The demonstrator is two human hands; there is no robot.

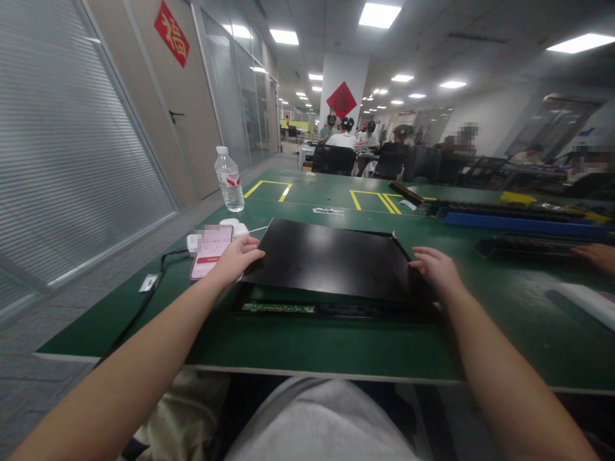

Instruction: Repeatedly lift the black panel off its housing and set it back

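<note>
A glossy black display panel (331, 259) lies in front of me, its near edge raised over a dark frame. Along that near side a green circuit board strip (277, 308) shows. My left hand (236, 258) grips the panel's left edge, thumb on top and fingers partly hidden. At the right edge, my right hand (438, 269) holds the panel with bent fingers; its fingertips are partly hidden behind the edge. How far the panel is lifted off the frame at the back I cannot tell.
Left of the panel are a phone (210, 253), a white charger (230, 226) with cable, and a water bottle (229, 180). Dark strips and a blue bar (519, 222) lie at right, near another person's hand (597, 256). A white object (589, 304) sits on the green table (355, 352).
</note>
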